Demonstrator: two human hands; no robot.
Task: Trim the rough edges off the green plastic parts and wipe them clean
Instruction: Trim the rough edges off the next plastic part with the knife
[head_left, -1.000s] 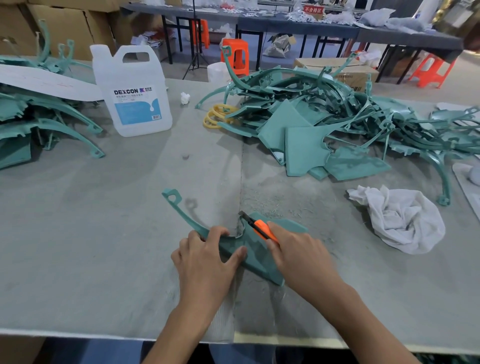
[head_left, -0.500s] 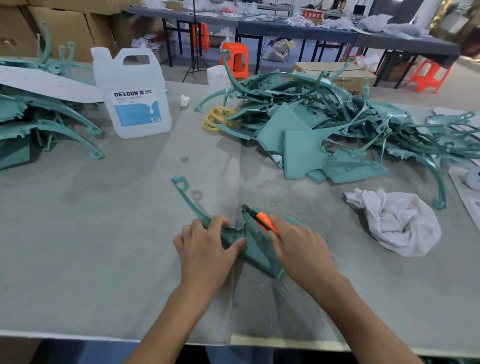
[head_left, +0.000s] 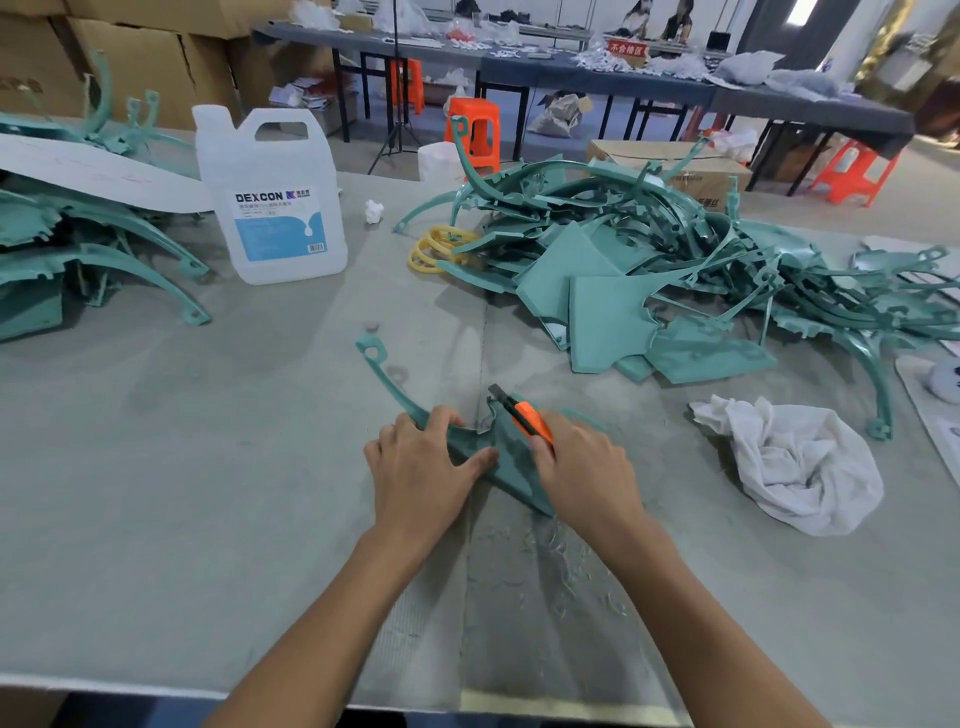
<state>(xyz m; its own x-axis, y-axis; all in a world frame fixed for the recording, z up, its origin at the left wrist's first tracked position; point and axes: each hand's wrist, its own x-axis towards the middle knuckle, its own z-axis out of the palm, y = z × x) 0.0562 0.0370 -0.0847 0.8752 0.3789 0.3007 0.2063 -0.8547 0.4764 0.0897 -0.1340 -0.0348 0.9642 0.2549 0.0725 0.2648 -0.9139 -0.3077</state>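
One green plastic part lies on the grey table near its front edge, between the person's two hands. Its thin curved arm, which ends in a small loop, reaches away to the left. The left hand grips the part, fingers curled over its far edge and thumb laid across its face. The right hand is closed around an orange utility knife, whose dark tip sits at the part's ragged upper edge. Pale shavings are scattered on the table just in front of the part. To the right lies a crumpled white rag. Farther back a large heap of green parts covers the right side, with yellow rings at its left edge. A white jug labelled DEXCON stands at the back left, beside a second stack of green parts.
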